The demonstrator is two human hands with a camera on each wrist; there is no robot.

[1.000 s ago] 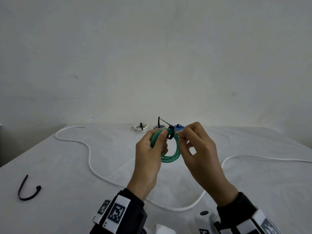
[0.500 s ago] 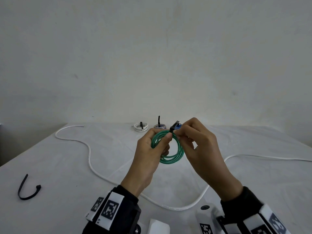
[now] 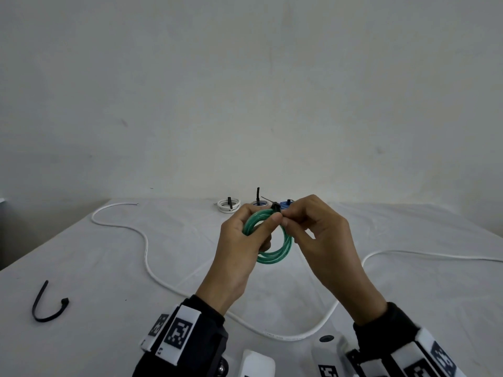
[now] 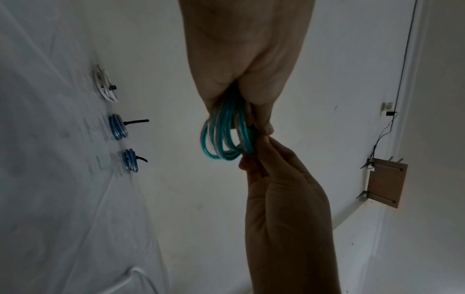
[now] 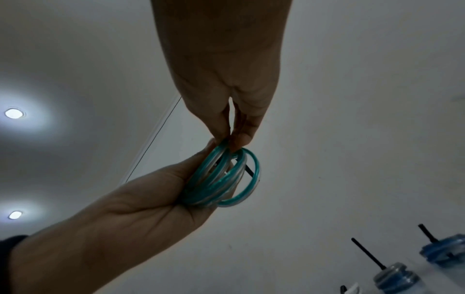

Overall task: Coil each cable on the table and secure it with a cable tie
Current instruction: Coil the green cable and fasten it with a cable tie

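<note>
- Green cable coil (image 3: 272, 242) is held in the air above the table (image 3: 109, 268); it is gripped by the left hand (image 3: 242, 248), fingers curled round its turns; the black cable tie (image 3: 275, 207) at its top is pinched by the right hand (image 3: 318, 235).
- It is judged light and springy, its turns apt to splay; it is best held beside the tie.
- Splayed turns are shown only in the wrist views; the loose white cable (image 3: 147, 248) and spare tie (image 3: 47, 304) only in the head view.
</note>
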